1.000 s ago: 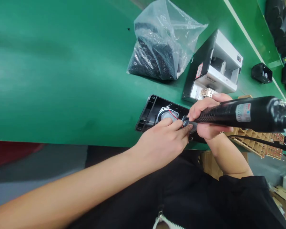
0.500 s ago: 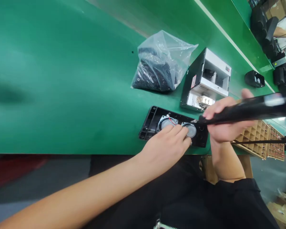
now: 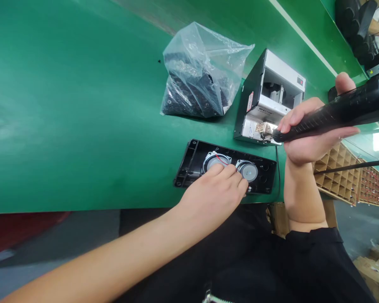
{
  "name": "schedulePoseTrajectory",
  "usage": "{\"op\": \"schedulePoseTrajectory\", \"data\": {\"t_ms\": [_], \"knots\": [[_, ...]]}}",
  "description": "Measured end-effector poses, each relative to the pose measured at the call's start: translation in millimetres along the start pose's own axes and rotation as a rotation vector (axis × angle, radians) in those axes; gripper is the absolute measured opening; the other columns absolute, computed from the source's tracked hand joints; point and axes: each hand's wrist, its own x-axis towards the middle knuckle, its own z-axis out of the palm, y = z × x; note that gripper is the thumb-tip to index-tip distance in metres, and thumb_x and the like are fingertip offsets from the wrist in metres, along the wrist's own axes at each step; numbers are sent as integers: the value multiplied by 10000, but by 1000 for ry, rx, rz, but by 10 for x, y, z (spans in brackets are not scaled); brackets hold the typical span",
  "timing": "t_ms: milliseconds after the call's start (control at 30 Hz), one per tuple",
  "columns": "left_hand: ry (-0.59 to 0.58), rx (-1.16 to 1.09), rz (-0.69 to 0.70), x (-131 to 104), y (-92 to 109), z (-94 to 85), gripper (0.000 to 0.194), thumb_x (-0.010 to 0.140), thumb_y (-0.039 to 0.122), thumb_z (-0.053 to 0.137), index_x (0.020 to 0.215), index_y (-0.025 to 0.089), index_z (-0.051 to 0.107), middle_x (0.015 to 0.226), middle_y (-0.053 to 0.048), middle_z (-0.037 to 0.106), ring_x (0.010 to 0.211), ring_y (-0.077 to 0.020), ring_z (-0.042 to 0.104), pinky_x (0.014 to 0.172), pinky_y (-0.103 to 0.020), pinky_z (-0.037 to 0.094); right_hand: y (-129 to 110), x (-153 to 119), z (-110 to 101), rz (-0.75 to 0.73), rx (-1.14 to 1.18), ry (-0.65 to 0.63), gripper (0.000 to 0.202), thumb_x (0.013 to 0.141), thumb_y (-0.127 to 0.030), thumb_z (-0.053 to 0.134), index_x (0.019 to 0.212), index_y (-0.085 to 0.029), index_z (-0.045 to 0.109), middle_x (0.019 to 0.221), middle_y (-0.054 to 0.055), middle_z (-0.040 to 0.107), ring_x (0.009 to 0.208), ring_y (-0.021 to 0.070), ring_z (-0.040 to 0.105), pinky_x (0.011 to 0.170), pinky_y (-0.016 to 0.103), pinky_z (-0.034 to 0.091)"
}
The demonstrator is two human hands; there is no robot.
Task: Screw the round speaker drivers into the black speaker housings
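Observation:
A black plastic speaker panel [image 3: 198, 158] lies on the green bench with two round speakers, the left one [image 3: 211, 160] with a red wire and the right one [image 3: 249, 171]. Over the panel, between the speakers, my left hand [image 3: 216, 187] presses down with curled fingers, its fingertips partly hidden. My right hand [image 3: 306, 134] is wrapped around a black electric screwdriver [image 3: 331, 111]. The screwdriver's tip end is at the metal pickup part [image 3: 265, 128] of a silver and black screw feeder [image 3: 265, 101].
A clear plastic bag [image 3: 197, 80] of small black parts lies behind the panel. On the right, wooden divided trays [image 3: 337, 174] stand at the bench edge. A thin cable [image 3: 278, 168] runs beside the panel. Dark cylindrical items [image 3: 355, 25] and part of another person's arm [image 3: 377, 28] are at the far right.
My right hand has carried the electric screwdriver up and away from the right speaker to the screw feeder. My left hand stays on the speaker panel. The view has shifted slightly.

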Motion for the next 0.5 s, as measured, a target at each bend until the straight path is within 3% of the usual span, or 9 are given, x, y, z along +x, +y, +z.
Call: {"op": "schedulePoseTrajectory", "data": {"t_ms": [100,200,300,433,500], "knots": [[-18,8,25,-4,-18,-9,257,1047,74,760,833,212,732,805,-68,671,871,-294,629,818,-463,452,-90,-48,-25,19,77,11,529,1196,-789,374,1453,-441,678,685,-87,524,402,129,498,435,242,422],[-50,34,60,-31,-15,-33,280,1059,56,714,829,211,751,812,-79,675,899,-304,619,871,-495,486,-281,-138,-86,-24,96,46,560,1150,-831,471,1407,-427,761,685,-86,576,395,118,492,423,243,463],[-119,60,69,-67,-11,-61,353,1090,5,607,852,221,753,851,-72,703,965,-309,628,978,-500,521,-546,-274,-158,13,94,-64,573,1090,-874,615,1420,-456,827,717,-85,629,427,129,560,444,276,556],[-129,31,106,-106,-80,-93,390,1108,-25,553,892,220,767,881,-54,737,1027,-297,670,1026,-474,537,-806,-485,-175,149,96,-115,534,1193,-802,474,1383,-480,855,721,-62,661,472,150,637,494,304,647],[-91,-83,61,-126,-144,-110,321,1117,37,637,896,227,773,928,-51,791,1066,-295,703,1039,-465,540,-855,-567,-161,142,45,-117,460,1170,-790,574,1436,-518,833,713,-74,644,461,141,618,486,295,644]]}}
